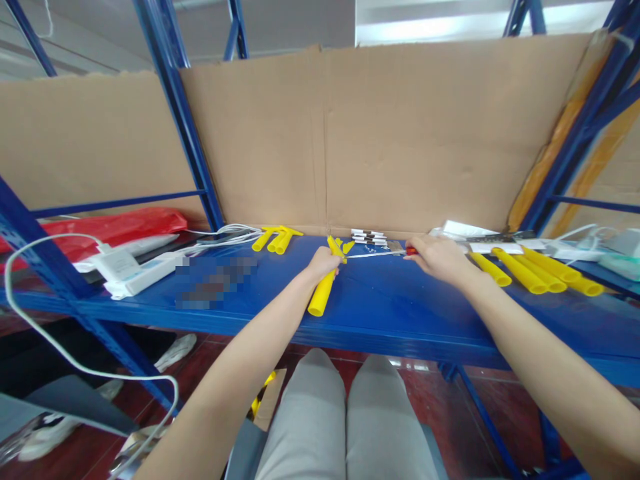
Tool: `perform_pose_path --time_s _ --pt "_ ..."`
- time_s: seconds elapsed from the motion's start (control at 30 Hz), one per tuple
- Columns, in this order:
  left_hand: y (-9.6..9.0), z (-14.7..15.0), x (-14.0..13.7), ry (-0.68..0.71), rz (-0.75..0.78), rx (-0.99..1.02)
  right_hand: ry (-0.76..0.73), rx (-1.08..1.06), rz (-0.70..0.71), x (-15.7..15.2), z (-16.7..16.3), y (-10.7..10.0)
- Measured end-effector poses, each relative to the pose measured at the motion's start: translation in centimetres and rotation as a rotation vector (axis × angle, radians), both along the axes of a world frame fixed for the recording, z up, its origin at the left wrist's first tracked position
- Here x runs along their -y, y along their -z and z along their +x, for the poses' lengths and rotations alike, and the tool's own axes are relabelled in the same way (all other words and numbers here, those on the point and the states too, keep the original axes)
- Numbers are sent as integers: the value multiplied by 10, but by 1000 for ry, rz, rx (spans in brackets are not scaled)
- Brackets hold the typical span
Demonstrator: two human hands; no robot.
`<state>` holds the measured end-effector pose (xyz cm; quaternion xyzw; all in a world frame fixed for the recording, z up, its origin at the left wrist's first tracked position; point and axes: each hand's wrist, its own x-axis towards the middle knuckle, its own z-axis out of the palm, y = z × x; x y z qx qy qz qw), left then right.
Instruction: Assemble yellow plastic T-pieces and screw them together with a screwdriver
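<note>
My left hand (pixel 324 262) is closed around a yellow plastic tube piece (pixel 323 295) with a branched upper end, held over the blue shelf. In my right hand (pixel 436 255) is the red handle of a screwdriver (pixel 380 254). Its long metal shaft points left, and the tip meets the upper part of the yellow piece near my left fingers. Whether the tip sits on a screw is too small to tell. Just behind the shaft lie small white-and-black sticks (pixel 369 237) and scattered tiny parts (pixel 383 247).
More yellow tubes (pixel 520 272) lie at the right, and several yellow T-shaped pieces (pixel 280 240) at the back left. A white power strip (pixel 145 275) with cables stands on the left of the blue shelf (pixel 400 313). Cardboard (pixel 380 133) walls the back; blue posts (pixel 185 133) frame the sides.
</note>
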<state>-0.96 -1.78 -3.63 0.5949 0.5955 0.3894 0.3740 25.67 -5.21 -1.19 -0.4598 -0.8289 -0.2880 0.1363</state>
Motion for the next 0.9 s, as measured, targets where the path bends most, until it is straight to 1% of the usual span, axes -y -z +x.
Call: perform_pose_path --time_s 0.2,0.4,0.63,0.77,0.9 --pt "-1 -3 -2 -14 15 -3 53 -7 -41 4 -4 3" --pt "0 -8 -8 3 54 -64 105 -28 -131 6 -5 5" --pt "-3 -8 -3 20 61 -132 117 19 -118 5 -7 5" --pt "-3 -8 -3 10 54 -151 109 -38 -167 5 -8 7" --pt "-3 -9 -3 15 61 -147 127 -37 -161 6 -8 6"
